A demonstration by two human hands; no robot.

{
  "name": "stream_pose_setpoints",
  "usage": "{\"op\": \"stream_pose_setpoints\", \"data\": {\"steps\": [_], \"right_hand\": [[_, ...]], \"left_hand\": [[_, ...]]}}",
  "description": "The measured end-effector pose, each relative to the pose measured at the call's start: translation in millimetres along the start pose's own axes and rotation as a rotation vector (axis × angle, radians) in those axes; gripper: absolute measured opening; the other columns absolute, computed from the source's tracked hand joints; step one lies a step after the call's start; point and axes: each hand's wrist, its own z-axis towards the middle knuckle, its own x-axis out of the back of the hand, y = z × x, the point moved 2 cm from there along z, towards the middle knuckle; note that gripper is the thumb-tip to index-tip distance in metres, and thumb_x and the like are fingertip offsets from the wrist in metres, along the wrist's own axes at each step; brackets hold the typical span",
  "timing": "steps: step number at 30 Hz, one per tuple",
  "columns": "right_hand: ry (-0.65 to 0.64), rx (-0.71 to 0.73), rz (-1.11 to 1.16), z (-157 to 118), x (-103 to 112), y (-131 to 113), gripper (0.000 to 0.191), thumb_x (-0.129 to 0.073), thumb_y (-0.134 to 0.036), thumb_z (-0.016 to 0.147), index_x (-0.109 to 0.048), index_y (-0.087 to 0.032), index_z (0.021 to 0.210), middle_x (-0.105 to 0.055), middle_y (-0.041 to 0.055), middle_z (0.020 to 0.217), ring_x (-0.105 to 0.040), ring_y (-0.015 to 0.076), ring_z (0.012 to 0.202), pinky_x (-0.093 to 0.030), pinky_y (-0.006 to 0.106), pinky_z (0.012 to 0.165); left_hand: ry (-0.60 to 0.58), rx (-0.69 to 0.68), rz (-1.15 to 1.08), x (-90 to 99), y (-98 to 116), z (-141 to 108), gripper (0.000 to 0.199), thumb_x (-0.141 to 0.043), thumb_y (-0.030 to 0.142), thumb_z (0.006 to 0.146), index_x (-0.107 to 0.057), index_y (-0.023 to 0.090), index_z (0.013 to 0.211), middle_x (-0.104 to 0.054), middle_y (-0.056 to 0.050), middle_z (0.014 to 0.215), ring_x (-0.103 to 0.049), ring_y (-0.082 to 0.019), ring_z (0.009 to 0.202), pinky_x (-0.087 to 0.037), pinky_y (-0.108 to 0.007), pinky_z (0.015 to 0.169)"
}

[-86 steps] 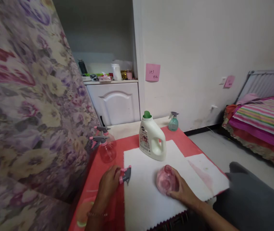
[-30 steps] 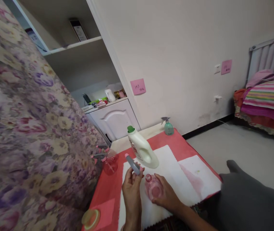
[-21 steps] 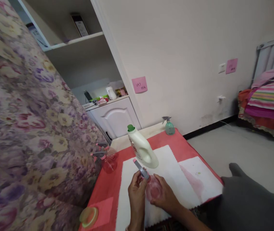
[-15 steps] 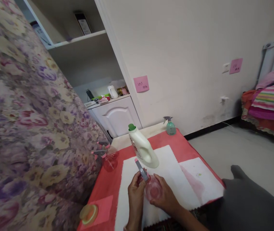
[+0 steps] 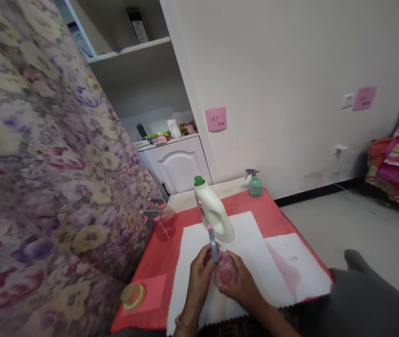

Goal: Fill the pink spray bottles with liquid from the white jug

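Above a white cloth (image 5: 251,243), a clear pink spray bottle (image 5: 226,271) with a grey spray head is held between both hands. My left hand (image 5: 201,271) has its fingers at the neck, by the grey trigger. Around the right side of the round body, my right hand (image 5: 243,283) is wrapped. Just beyond them stands a pale green jug (image 5: 215,210) with a green cap. Two pink spray bottles (image 5: 165,228) stand at the table's left side.
A green spray bottle (image 5: 255,186) stands at the table's far right corner. A round yellowish container (image 5: 133,296) sits near left. A stained white sheet (image 5: 299,267) lies right. A floral curtain (image 5: 62,187) borders the left side.
The view has turned a little to the left, so the room appears farther right. The grey spray head now points more upright. Both hands keep hold of the bottle.
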Motion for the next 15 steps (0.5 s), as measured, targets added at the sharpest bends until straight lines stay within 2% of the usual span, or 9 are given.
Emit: {"op": "stream_pose_setpoints", "data": {"steps": [4,9,15], "right_hand": [[0.001,-0.01,0.0,-0.5,-0.8,3.2,0.091,-0.077,-0.021,0.058,-0.033,-0.024,0.137,-0.05,0.0109,0.135,-0.048,0.0295,0.128,-0.038,0.046,0.11],[0.02,-0.013,-0.027,-1.3,-1.5,2.7,0.089,-0.077,-0.026,0.059,-0.035,-0.022,0.137,-0.052,0.0113,0.135,-0.05,0.0303,0.127,-0.039,0.044,0.109],[0.001,-0.018,-0.007,-2.9,0.3,0.6,0.089,-0.077,-0.032,0.061,-0.033,-0.023,0.138,-0.05,0.0116,0.137,-0.048,0.0306,0.129,-0.038,0.045,0.11]], "left_hand": [[-0.002,0.0,0.014,-1.4,5.5,-2.0,0.032,-0.069,0.033,0.078,-0.068,0.019,0.107,-0.073,-0.008,0.111,-0.066,-0.025,0.104,-0.049,-0.038,0.096],[-0.011,-0.051,0.1,-0.7,7.6,-3.9,0.032,-0.068,0.033,0.078,-0.069,0.02,0.107,-0.072,-0.008,0.112,-0.064,-0.026,0.106,-0.048,-0.038,0.096],[-0.023,-0.069,0.094,-2.1,7.1,-4.6,0.033,-0.064,0.032,0.081,-0.066,0.019,0.111,-0.072,-0.008,0.111,-0.065,-0.024,0.103,-0.05,-0.035,0.092]]}}
